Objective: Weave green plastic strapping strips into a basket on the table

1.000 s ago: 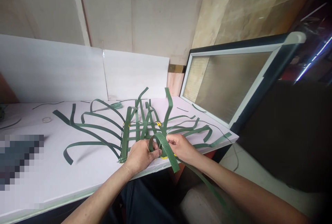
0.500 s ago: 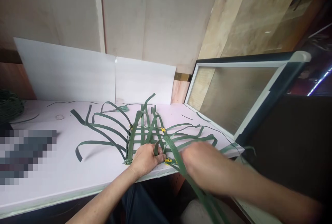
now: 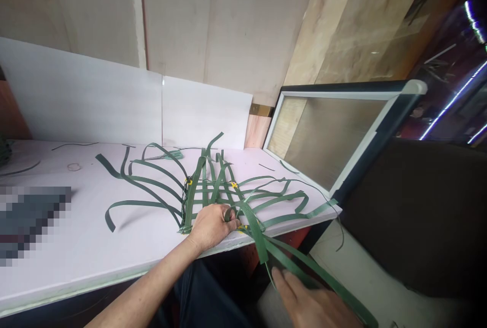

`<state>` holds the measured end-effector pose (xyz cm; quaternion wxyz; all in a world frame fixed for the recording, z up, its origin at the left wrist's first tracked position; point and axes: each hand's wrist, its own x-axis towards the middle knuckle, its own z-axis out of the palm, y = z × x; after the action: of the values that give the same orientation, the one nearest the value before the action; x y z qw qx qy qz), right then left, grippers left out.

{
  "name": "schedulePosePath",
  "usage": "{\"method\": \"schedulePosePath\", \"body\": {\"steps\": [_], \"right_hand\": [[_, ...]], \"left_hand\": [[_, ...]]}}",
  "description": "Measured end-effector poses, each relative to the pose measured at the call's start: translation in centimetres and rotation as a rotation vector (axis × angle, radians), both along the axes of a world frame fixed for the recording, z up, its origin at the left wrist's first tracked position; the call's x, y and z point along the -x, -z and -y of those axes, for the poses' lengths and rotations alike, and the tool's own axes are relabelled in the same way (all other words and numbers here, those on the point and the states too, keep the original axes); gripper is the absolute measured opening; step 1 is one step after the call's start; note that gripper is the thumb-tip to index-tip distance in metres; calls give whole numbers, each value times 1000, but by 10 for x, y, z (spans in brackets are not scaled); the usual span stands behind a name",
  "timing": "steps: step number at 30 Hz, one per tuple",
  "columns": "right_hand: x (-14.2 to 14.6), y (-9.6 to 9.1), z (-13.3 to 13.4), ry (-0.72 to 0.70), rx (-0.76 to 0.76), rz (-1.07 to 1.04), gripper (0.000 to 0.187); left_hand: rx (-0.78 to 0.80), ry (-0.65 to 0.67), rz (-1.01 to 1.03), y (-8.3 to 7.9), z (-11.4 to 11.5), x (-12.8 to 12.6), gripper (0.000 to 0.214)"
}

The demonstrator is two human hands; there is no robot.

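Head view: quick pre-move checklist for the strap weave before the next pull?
1. Left hand pins the near edge of the weave: ok.
2. Right hand on the hanging straps below the table edge: touching, grip cannot tell.
3. Weave lies flat on the table: ok at the near edge; far strap ends curl up.
4. Yellow clips at the crossings: two visible, seating cannot tell.
5. Loose straps to the left lie apart from the hands: ok.

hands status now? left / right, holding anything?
Left hand: closed, pressing down on the woven green strips at the table edge.
Right hand: open, fingers flat by the hanging strip ends; grip cannot be told.
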<state>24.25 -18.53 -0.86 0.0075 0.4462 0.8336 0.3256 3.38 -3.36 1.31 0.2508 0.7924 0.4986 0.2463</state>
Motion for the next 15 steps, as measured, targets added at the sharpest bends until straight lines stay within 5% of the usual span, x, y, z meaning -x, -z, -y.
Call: {"method": "schedulePosePath", "body": {"steps": [3,8,15], "right_hand": [[2,-29,-10,68,19,-27,59],[2,-35,-43,194,113,-405,45],[18,-57,-79,21,421,-790,28]], "left_hand": [[3,5,7,0,0,0,18],[3,29,18,1,-2,1,20],[-27,52,11,5,0,3,18]]}}
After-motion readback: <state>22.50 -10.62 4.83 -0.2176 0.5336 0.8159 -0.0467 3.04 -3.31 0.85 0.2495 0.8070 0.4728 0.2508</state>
